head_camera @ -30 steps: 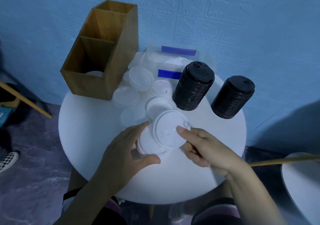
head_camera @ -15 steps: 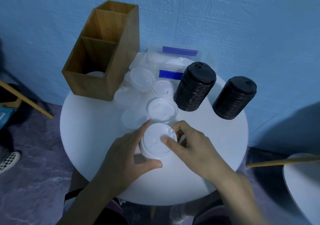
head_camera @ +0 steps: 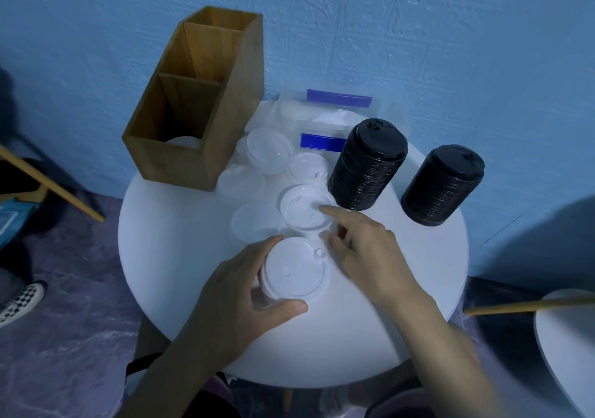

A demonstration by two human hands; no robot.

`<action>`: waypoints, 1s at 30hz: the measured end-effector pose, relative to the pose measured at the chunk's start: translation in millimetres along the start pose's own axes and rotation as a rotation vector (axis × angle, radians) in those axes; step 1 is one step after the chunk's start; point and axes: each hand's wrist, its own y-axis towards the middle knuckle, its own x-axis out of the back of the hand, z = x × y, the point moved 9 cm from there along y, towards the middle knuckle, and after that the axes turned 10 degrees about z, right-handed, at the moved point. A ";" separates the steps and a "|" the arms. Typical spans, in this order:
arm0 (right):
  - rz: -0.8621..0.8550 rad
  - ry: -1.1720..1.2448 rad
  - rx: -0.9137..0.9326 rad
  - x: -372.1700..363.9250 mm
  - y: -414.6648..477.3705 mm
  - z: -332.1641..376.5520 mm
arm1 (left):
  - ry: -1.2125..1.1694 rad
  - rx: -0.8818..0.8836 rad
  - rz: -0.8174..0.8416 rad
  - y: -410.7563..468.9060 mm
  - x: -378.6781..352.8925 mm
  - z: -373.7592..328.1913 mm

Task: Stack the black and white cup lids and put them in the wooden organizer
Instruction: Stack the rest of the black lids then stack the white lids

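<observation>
- Lids are the job, and all places below are told from the table (head_camera: pixel 180 256), the round white top that carries everything.
- Organizer (head_camera: pixel 206 128) stands at the table's far left edge, open side up, so stacks can drop straight in; its near compartment shows something pale at the bottom, probably white lids, though too dim to be sure.
- Black stacks (head_camera: pixel 367 166) and (head_camera: pixel 442 185) stand at the table's far right, already nested into two tall columns, apparently ready to be carried over whole.
- Bags (head_camera: pixel 335 121), clear with blue strips, lie at the table's far edge against the wall, behind the loose lids.
- Loose lids (head_camera: pixel 269 153) lie scattered singly on the table's middle, just right of the organizer, not yet gathered.
- Left hand (head_camera: pixel 238 298) curls around the white stack (head_camera: pixel 294 269) near the table's front, thumb and fingers clamped on its sides, seemingly to steady it as lids are added.
- Right hand (head_camera: pixel 370 256) reaches toward the table's centre, fingers spread apart and holding nothing, forefinger touching the next lid (head_camera: pixel 304 208), likely to pick it up.
</observation>
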 end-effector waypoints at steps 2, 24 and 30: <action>-0.007 -0.075 -0.001 -2.3 6.7 -1.9 | 0.003 0.003 -0.004 -0.5 0.6 0.3; -0.067 0.505 0.052 7.1 1.5 -4.5 | -0.023 0.048 0.025 0.0 -0.5 3.5; 0.085 0.726 -0.014 -0.1 5.7 -5.0 | -0.012 0.042 0.025 0.1 -0.3 3.0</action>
